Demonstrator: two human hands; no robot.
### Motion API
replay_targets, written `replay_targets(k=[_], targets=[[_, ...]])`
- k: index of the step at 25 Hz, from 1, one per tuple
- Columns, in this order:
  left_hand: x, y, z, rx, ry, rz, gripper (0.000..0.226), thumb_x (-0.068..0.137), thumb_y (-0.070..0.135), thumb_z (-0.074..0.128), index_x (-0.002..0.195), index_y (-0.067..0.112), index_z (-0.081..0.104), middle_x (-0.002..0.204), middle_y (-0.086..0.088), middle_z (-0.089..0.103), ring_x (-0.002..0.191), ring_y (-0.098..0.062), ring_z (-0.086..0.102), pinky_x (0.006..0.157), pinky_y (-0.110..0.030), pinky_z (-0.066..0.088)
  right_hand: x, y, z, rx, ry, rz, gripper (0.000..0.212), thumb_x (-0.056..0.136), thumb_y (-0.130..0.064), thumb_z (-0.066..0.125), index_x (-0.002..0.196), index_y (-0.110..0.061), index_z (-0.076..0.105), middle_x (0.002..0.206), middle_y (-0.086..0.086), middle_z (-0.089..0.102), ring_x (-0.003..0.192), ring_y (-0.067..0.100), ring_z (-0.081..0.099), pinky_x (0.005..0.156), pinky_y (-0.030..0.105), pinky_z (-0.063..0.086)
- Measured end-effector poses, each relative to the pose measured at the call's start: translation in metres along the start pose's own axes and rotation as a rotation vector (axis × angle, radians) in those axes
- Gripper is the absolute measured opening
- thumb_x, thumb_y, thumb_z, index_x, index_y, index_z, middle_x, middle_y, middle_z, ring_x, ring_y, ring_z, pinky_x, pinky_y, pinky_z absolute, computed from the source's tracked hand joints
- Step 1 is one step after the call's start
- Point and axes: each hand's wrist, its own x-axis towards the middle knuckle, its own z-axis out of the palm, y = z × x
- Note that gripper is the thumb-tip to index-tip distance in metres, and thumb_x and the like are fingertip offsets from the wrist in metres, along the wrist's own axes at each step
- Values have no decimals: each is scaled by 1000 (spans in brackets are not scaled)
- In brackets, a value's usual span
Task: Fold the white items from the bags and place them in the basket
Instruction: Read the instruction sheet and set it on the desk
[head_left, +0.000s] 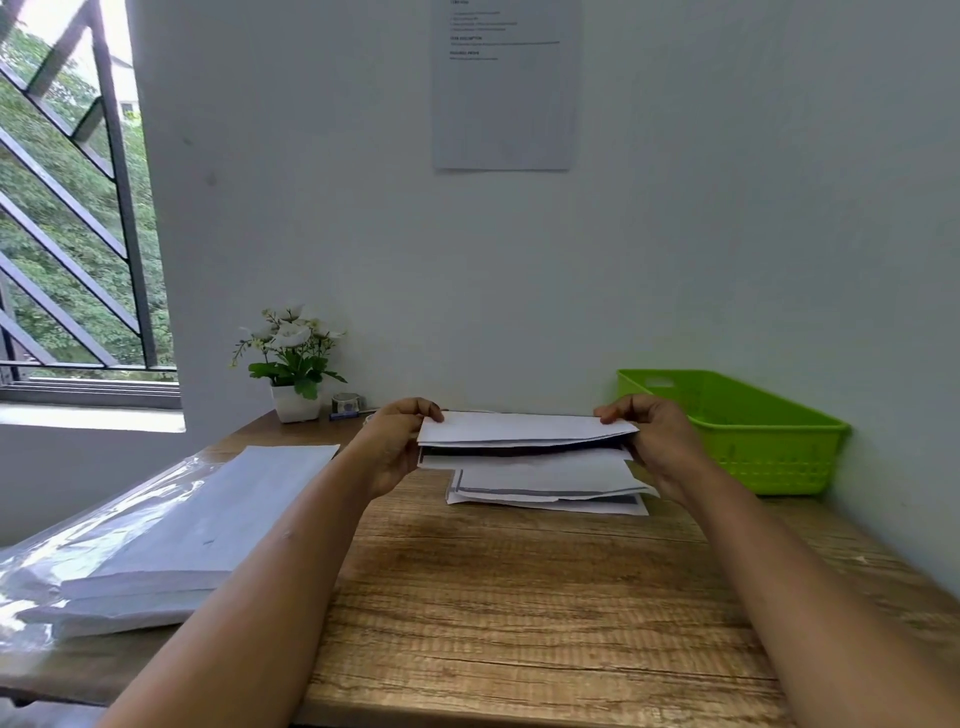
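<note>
A folded white item (524, 430) is held level above the far middle of the wooden table (519, 597). My left hand (397, 441) pinches its left end and my right hand (654, 441) pinches its right end. Under it, a small pile of folded white items (550, 488) with dark stripes lies on the table. The green plastic basket (753, 436) stands at the far right against the wall; I see nothing inside it from here. At the left lie clear plastic bags (130, 551) with flat white items inside.
A small white pot of artificial flowers (291, 364) stands at the back left, with a tape roll (347, 402) beside it. A barred window is at the left. A printed sheet (506, 83) hangs on the wall.
</note>
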Motion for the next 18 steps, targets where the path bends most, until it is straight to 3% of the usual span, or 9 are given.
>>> replay_targets(k=[3, 5, 7, 9, 11, 14, 16, 18], targets=[[-5, 2, -1, -73, -48, -64, 28, 98, 15, 40, 88, 10, 65, 99, -14, 64, 84, -27, 62, 67, -35, 55, 1, 0, 0, 10, 37, -6, 31, 81, 21, 48, 65, -2, 61, 93, 6, 65, 84, 16, 62, 56, 16, 56], [-9, 2, 2, 54, -105, -78, 18, 95, 14, 49, 101, 14, 66, 109, -13, 58, 94, -28, 59, 75, -38, 58, 0, -1, 0, -23, 53, -14, 30, 79, 21, 50, 65, -2, 64, 100, 7, 63, 89, 19, 60, 65, 21, 58], [-10, 0, 6, 170, -137, -40, 28, 93, 2, 51, 110, 21, 64, 116, -9, 49, 98, -28, 55, 71, -38, 60, -3, -4, 2, -80, 37, -14, 30, 80, 21, 49, 71, -1, 68, 106, 7, 61, 92, 17, 58, 70, 22, 55], [-11, 0, 8, 156, -109, 8, 40, 92, -4, 49, 115, 26, 62, 122, -6, 47, 102, -29, 54, 65, -37, 61, -3, -6, 2, -58, 47, -5, 35, 84, 20, 40, 85, 2, 70, 111, 10, 60, 90, 16, 58, 65, 19, 53], [-11, 0, 8, 106, -75, 53, 48, 92, -7, 48, 119, 31, 60, 126, -5, 46, 107, -30, 54, 61, -36, 60, -2, -6, 0, -99, 127, -62, 36, 89, 12, 39, 99, -6, 69, 113, 11, 62, 97, 19, 60, 71, 22, 51], [-14, 1, 10, 134, -83, 113, 57, 92, -6, 49, 123, 41, 54, 122, -8, 50, 105, -30, 56, 65, -39, 60, -4, -6, 3, -656, 133, -325, 27, 92, -18, 56, 118, -22, 63, 124, -1, 61, 122, 20, 51, 97, 33, 39], [-17, 1, 17, 193, -138, 160, 60, 92, -4, 50, 126, 45, 48, 115, -10, 56, 98, -27, 60, 68, -40, 60, -8, -7, 12, -976, 76, -399, 35, 90, -37, 57, 125, -34, 57, 131, -10, 55, 130, 16, 42, 102, 38, 26], [-18, 0, 24, 233, -180, 199, 55, 93, -3, 51, 126, 41, 48, 107, -8, 60, 95, -26, 61, 69, -40, 59, -11, -9, 21, -1050, 47, -422, 29, 91, -42, 53, 119, -38, 59, 127, -16, 58, 127, 11, 43, 101, 40, 19]])
